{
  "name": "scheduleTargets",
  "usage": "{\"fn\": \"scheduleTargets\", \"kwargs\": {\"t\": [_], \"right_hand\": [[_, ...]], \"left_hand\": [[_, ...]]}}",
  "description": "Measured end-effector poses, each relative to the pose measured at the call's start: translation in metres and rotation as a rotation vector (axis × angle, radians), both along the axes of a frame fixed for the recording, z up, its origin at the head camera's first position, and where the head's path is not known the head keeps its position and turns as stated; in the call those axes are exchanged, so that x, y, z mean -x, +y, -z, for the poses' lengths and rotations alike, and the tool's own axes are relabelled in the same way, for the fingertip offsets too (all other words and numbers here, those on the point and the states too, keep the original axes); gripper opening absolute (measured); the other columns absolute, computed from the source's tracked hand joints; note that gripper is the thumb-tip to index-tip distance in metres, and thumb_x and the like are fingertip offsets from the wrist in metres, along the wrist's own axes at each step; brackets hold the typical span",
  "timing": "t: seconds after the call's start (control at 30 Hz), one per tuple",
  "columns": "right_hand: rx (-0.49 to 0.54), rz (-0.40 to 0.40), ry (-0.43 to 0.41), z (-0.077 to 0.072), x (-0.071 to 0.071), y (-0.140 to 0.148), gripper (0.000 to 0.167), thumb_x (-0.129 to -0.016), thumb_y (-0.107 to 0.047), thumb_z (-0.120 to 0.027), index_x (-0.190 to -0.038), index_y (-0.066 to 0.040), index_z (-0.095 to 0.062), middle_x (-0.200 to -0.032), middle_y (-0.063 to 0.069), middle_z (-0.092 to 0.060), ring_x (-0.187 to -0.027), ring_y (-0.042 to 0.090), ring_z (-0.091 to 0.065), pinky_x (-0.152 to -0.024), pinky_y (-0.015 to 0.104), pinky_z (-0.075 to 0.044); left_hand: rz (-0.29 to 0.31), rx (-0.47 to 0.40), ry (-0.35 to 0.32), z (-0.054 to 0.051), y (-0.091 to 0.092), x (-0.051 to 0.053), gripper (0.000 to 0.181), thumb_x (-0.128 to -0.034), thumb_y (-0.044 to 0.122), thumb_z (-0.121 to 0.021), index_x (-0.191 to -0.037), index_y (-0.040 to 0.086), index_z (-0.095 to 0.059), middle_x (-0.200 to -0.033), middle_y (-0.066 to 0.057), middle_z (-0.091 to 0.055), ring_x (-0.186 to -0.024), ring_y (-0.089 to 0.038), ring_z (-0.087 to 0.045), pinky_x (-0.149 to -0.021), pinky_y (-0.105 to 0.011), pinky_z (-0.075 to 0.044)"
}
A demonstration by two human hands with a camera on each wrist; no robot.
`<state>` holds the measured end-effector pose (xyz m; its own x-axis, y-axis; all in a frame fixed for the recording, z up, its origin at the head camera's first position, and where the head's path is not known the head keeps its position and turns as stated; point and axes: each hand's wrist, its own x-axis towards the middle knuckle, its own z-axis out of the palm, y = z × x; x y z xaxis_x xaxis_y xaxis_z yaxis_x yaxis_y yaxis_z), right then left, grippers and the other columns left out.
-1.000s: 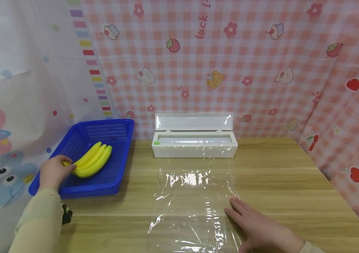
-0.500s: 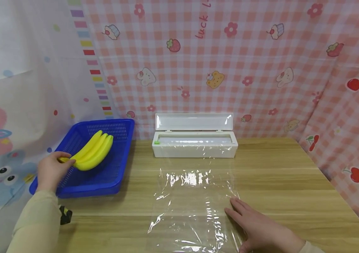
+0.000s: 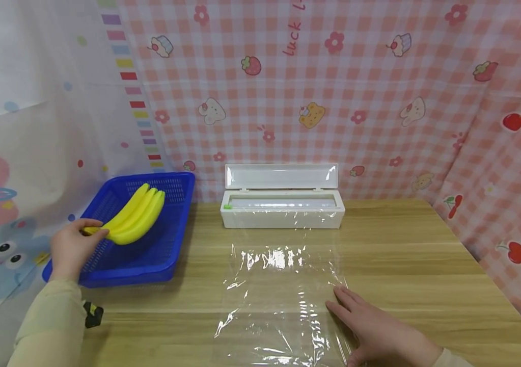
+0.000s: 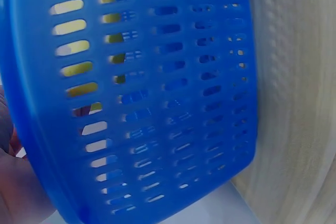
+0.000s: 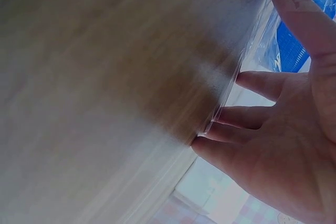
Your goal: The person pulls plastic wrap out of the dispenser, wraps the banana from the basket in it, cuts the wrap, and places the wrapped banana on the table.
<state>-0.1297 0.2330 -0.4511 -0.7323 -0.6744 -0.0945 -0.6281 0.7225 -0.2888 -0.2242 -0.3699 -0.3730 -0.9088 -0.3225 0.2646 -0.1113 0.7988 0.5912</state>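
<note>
A yellow bunch of bananas [image 3: 138, 216] is held by its stem in my left hand [image 3: 73, 247], over the blue plastic basket [image 3: 170, 267]. In the left wrist view the basket's slotted wall [image 4: 157, 93] hides most of the bananas, and part of the hand [image 4: 18, 182] shows at the left edge. Clear plastic wrap [image 3: 271, 306] stretches toward me across the table from a white dispenser box [image 3: 283, 219]. My right hand [image 3: 375, 326] rests at the wrap's right edge with its fingers extended; in the right wrist view its fingertips [image 5: 202, 142] touch the wrap and tabletop.
The dispenser's lid [image 3: 281, 177] is raised, and a small green piece [image 3: 227, 207] sits at its left end. Wood-grain table [image 3: 402, 255] extends to the right. Patterned cloth [image 3: 278, 102] hangs behind and at both sides. A black strap piece [image 3: 93, 314] shows by the left sleeve.
My left hand has lifted the bananas up within the basket and shifted slightly left, with their tips rising away from me. The right hand and the wrap have stayed put.
</note>
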Motion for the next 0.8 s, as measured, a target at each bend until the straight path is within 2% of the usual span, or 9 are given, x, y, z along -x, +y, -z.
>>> {"fn": "scheduleTargets", "kwargs": {"t": [0.17,0.4,0.8], "right_hand": [[-0.007,0.006,-0.007,0.0,0.001,0.0,0.116,-0.058,-0.058,-0.086,-0.146,0.002,-0.041,-0.154,0.033,-0.025,-0.141,0.049,-0.024,-0.105,0.06,-0.037],[-0.013,0.001,0.004,0.001,0.001,0.0,0.115,-0.058,-0.057,-0.087,-0.146,0.002,-0.042,-0.154,0.032,-0.025,-0.141,0.049,-0.025,-0.106,0.06,-0.036],[-0.013,0.003,0.0,0.001,0.001,0.0,0.114,-0.059,-0.055,-0.087,-0.146,0.002,-0.042,-0.154,0.032,-0.025,-0.141,0.048,-0.024,-0.106,0.059,-0.036]], "left_hand": [[0.003,-0.01,0.011,-0.005,0.005,-0.001,0.04,-0.0951,0.026,-0.066,-0.119,-0.006,-0.064,-0.106,-0.027,-0.064,-0.082,-0.035,-0.059,-0.061,-0.03,-0.046],[0.015,-0.007,0.043,-0.014,0.016,-0.001,0.041,-0.0945,0.027,-0.067,-0.119,-0.005,-0.064,-0.108,-0.027,-0.064,-0.082,-0.034,-0.06,-0.056,-0.023,-0.046],[0.082,-0.021,0.122,-0.029,0.045,-0.003,0.038,-0.0947,0.025,-0.068,-0.118,-0.005,-0.066,-0.106,-0.025,-0.066,-0.08,-0.029,-0.058,-0.054,-0.014,-0.043]]}}
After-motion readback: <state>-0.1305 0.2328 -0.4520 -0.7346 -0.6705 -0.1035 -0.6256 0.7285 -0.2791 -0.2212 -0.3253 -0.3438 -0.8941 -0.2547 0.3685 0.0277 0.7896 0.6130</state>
